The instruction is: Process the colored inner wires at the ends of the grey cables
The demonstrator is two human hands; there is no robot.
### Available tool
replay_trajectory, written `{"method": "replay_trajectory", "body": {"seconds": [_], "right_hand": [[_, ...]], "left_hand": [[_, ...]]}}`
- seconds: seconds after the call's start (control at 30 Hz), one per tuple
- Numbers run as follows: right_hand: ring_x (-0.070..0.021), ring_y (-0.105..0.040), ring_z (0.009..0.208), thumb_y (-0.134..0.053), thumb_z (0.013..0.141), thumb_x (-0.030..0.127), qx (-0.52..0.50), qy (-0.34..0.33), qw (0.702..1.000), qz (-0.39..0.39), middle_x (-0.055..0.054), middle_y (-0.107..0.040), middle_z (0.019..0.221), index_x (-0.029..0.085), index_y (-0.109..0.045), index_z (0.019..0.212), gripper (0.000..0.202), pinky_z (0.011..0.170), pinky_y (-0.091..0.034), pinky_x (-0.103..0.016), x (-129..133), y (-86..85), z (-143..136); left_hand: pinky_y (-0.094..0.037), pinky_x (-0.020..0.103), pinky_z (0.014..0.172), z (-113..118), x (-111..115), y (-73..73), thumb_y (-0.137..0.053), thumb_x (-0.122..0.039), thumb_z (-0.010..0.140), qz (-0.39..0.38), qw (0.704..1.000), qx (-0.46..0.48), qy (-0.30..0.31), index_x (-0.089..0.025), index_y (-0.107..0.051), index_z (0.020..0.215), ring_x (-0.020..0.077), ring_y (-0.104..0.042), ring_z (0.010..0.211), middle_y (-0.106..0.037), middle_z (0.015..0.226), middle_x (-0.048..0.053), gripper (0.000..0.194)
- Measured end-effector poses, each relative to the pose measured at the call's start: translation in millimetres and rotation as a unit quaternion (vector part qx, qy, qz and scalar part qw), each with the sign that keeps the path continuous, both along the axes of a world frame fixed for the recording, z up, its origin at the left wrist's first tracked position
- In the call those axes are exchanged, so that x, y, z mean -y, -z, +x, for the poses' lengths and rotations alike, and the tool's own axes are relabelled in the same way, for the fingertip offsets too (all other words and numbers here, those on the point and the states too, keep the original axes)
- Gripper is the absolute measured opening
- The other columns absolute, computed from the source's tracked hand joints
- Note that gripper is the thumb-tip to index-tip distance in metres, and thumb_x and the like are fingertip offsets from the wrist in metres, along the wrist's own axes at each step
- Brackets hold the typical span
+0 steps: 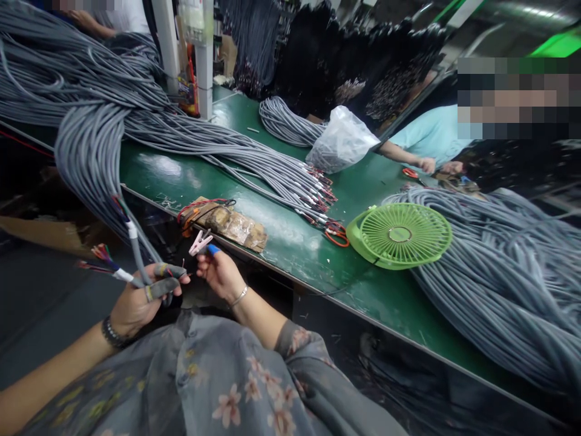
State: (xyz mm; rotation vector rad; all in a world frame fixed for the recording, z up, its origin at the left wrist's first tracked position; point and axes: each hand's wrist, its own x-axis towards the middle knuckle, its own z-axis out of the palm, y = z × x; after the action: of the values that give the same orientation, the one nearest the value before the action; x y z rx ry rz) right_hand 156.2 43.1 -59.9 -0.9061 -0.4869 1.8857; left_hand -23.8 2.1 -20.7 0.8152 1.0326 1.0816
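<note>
Grey cables with white bands and fanned coloured wire ends (122,274) are gripped in my left hand (140,300), which has grey covers on its fingers. A thin red wire sticks out near those fingertips. Just to the right, my right hand (221,274), with a blue cover on one fingertip, has its fingers bent together beside a small pale pink clip-like tool (200,242); whether they grip it is hard to tell. Past the hands, a worn wooden block (236,225) with red and black leads lies at the table edge.
Long bundles of grey cable (218,145) cross the green table (290,242), one hanging over its edge. A green fan (399,235), orange-handled scissors (336,235) and a plastic bag (340,139) stand beyond. Across the table, a person in light blue (431,130) works.
</note>
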Motion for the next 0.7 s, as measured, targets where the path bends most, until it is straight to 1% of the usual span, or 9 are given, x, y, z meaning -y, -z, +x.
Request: {"method": "replay_trajectory", "body": {"seconds": [0.03, 0.1, 0.2, 0.27, 0.37, 0.47, 0.6, 0.7], "right_hand": [[-0.011, -0.053, 0.059, -0.078, 0.105, 0.054, 0.0, -0.001, 1.0, -0.002, 0.001, -0.069, 0.073, 0.02, -0.07, 0.084, 0.041, 0.061, -0.053, -0.023, -3.1, -1.2, 1.7], [-0.0122, -0.057, 0.062, -0.073, 0.107, 0.065, 0.012, -0.011, 1.0, 0.018, -0.001, -0.072, 0.077, 0.02, -0.074, 0.087, 0.05, 0.062, -0.055, -0.024, -9.5, -2.8, 2.8], [-0.0136, -0.06, 0.066, -0.077, 0.101, 0.076, 0.043, -0.018, 0.996, 0.073, -0.001, -0.072, 0.076, 0.02, -0.078, 0.091, 0.057, 0.064, -0.055, -0.025, -17.8, -2.9, -0.1], [-0.0138, -0.06, 0.067, -0.08, 0.097, 0.078, 0.043, -0.022, 0.995, 0.089, 0.0, -0.071, 0.074, 0.02, -0.079, 0.091, 0.059, 0.065, -0.055, -0.026, -21.7, -2.5, -2.9], [-0.0133, -0.06, 0.068, -0.085, 0.096, 0.074, 0.003, -0.026, 0.997, 0.071, -0.001, -0.074, 0.079, 0.019, -0.079, 0.089, 0.056, 0.066, -0.056, -0.025, -24.3, -3.6, -6.3], [-0.014, -0.062, 0.07, -0.088, 0.097, 0.065, -0.032, -0.005, 0.999, 0.042, -0.001, -0.074, 0.081, 0.02, -0.078, 0.088, 0.047, 0.066, -0.056, -0.024, -24.1, -6.6, -9.4], [-0.0146, -0.064, 0.07, -0.089, 0.1, 0.055, -0.048, 0.026, 0.998, 0.024, -0.002, -0.074, 0.078, 0.02, -0.077, 0.084, 0.041, 0.064, -0.055, -0.023, -23.1, -10.2, -13.2], [-0.0144, -0.062, 0.068, -0.09, 0.1, 0.055, -0.054, 0.034, 0.998, 0.024, -0.002, -0.073, 0.077, 0.019, -0.077, 0.084, 0.041, 0.062, -0.054, -0.023, -22.7, -10.8, -14.7]], "left_hand": [[-0.05, 0.023, 0.05, -0.8, -1.5, -0.4, -0.112, -0.031, 0.049, 0.002, 1.0, 0.006, 0.0, -0.022, -0.09, 0.072, 0.0153, -0.067, 0.054, -0.087, 0.075, 0.01, 0.033], [-0.05, 0.025, 0.05, -1.5, -5.9, -1.7, -0.111, -0.031, 0.051, 0.007, 1.0, 0.015, 0.002, -0.024, -0.09, 0.073, 0.0163, -0.067, 0.055, -0.087, 0.077, 0.009, 0.031], [-0.05, 0.026, 0.049, 0.0, -14.8, -4.6, -0.111, -0.032, 0.05, 0.013, 1.0, 0.023, 0.008, -0.026, -0.089, 0.072, 0.0165, -0.064, 0.054, -0.086, 0.074, 0.007, 0.031], [-0.05, 0.026, 0.049, 1.9, -20.9, -6.5, -0.111, -0.032, 0.047, 0.016, 0.999, 0.032, 0.009, -0.025, -0.088, 0.07, 0.0155, -0.063, 0.053, -0.084, 0.072, 0.006, 0.033], [-0.049, 0.024, 0.049, 4.2, -28.0, -6.8, -0.113, -0.032, 0.044, 0.013, 0.999, 0.049, 0.012, -0.024, -0.086, 0.067, 0.0142, -0.062, 0.052, -0.082, 0.068, 0.005, 0.036], [-0.049, 0.024, 0.048, 4.7, -31.6, -3.0, -0.113, -0.034, 0.043, 0.007, 0.998, 0.053, 0.028, -0.024, -0.086, 0.068, 0.0141, -0.061, 0.051, -0.081, 0.067, 0.004, 0.039], [-0.049, 0.025, 0.047, 4.4, -33.7, 3.8, -0.113, -0.034, 0.046, 0.001, 0.997, 0.052, 0.049, -0.023, -0.086, 0.07, 0.0143, -0.06, 0.051, -0.08, 0.067, 0.004, 0.038], [-0.051, 0.025, 0.047, 5.7, -34.7, 5.9, -0.112, -0.03, 0.047, -0.001, 0.998, 0.047, 0.053, -0.022, -0.086, 0.071, 0.0146, -0.06, 0.05, -0.08, 0.066, 0.005, 0.036]]}}
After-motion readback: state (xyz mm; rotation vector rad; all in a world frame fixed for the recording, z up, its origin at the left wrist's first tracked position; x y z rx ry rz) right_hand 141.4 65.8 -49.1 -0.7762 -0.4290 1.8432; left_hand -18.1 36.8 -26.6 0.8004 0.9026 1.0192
